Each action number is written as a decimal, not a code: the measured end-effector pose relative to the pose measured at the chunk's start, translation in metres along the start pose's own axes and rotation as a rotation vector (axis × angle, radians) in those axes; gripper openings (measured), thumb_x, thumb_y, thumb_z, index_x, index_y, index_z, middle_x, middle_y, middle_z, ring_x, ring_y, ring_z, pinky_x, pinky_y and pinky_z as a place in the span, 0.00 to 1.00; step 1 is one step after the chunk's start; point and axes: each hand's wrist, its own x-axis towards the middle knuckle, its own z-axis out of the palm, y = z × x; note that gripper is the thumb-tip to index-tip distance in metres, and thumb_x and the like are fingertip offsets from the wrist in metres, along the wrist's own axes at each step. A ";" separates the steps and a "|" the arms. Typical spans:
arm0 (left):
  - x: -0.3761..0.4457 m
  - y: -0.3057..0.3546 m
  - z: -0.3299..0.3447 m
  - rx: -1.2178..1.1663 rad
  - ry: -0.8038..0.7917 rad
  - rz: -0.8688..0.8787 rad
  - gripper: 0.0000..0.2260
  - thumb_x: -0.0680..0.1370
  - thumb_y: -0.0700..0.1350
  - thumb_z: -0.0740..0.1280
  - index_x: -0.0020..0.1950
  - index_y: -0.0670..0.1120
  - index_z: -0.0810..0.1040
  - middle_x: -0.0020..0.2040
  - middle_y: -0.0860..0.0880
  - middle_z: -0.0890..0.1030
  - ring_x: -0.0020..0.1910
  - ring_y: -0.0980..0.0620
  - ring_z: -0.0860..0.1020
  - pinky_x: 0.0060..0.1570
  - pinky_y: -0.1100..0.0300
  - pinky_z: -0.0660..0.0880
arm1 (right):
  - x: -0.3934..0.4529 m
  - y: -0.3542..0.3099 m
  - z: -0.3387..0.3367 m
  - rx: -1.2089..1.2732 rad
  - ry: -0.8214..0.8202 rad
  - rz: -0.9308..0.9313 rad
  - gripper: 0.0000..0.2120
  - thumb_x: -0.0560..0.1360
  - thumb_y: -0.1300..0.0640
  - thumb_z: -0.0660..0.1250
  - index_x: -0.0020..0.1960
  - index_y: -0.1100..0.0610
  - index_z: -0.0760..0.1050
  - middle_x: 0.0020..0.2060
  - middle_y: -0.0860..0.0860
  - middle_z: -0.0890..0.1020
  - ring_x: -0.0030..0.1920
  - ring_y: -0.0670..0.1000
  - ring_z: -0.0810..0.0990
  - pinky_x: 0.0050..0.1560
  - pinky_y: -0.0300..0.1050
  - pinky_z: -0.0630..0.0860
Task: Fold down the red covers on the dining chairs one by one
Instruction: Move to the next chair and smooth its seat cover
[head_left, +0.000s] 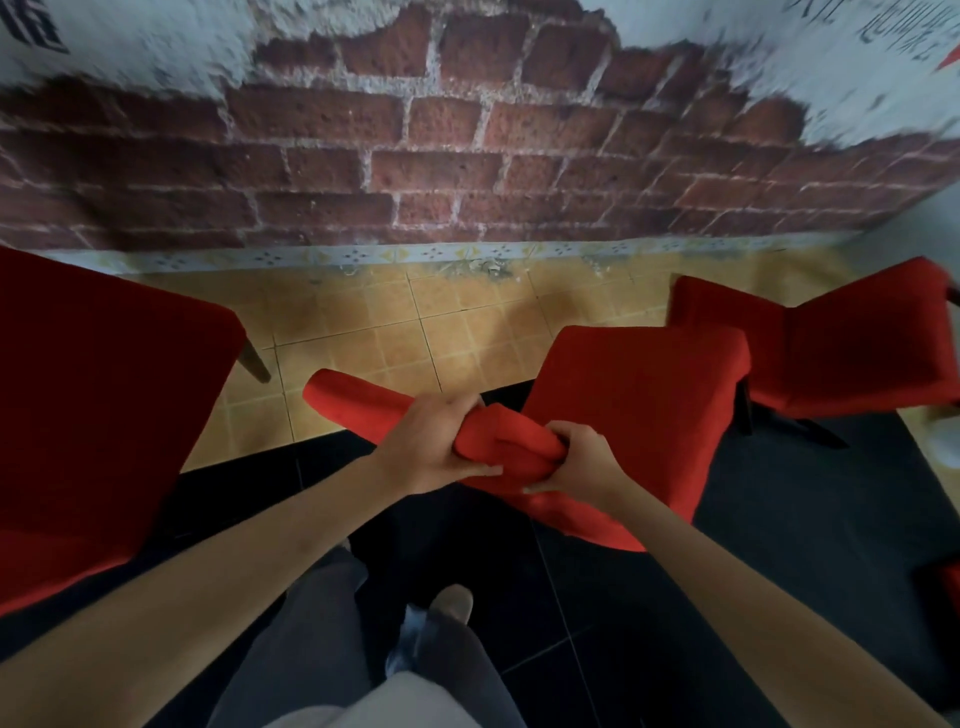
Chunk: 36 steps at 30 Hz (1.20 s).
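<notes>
A rolled-up red cover (363, 408) lies across the top of the chair back in front of me. My left hand (434, 447) grips the roll near its middle. My right hand (576, 460) grips the bunched cloth just to the right of it. The same chair's red-covered seat (644, 405) stretches away behind my hands. Another red-covered chair (98, 415) stands at the left. A third red-covered chair (852, 343) stands at the far right.
A brick wall (467, 156) with patchy white plaster closes the space ahead. Yellow floor tiles (415, 322) run along its foot, with black floor (805, 519) nearer me. My legs and a shoe (452, 603) are below.
</notes>
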 end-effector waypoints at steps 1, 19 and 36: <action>0.002 0.006 0.004 0.019 0.009 0.010 0.25 0.64 0.62 0.76 0.50 0.48 0.74 0.43 0.57 0.76 0.42 0.57 0.76 0.46 0.63 0.70 | -0.005 0.004 -0.003 0.010 0.011 -0.007 0.24 0.54 0.53 0.85 0.44 0.49 0.76 0.40 0.43 0.80 0.44 0.45 0.79 0.47 0.38 0.74; -0.005 0.045 0.036 0.213 -0.111 -0.068 0.29 0.68 0.67 0.69 0.62 0.51 0.72 0.53 0.55 0.75 0.50 0.55 0.73 0.50 0.62 0.67 | -0.092 0.090 -0.071 0.120 0.039 -0.028 0.28 0.56 0.58 0.84 0.53 0.61 0.80 0.51 0.52 0.83 0.55 0.50 0.80 0.61 0.48 0.75; 0.034 0.154 0.112 0.423 -0.140 0.146 0.36 0.65 0.77 0.59 0.55 0.49 0.78 0.44 0.54 0.79 0.44 0.53 0.79 0.37 0.60 0.71 | -0.230 0.149 -0.122 0.316 0.243 0.087 0.44 0.57 0.56 0.84 0.66 0.44 0.65 0.58 0.36 0.71 0.63 0.45 0.69 0.61 0.36 0.66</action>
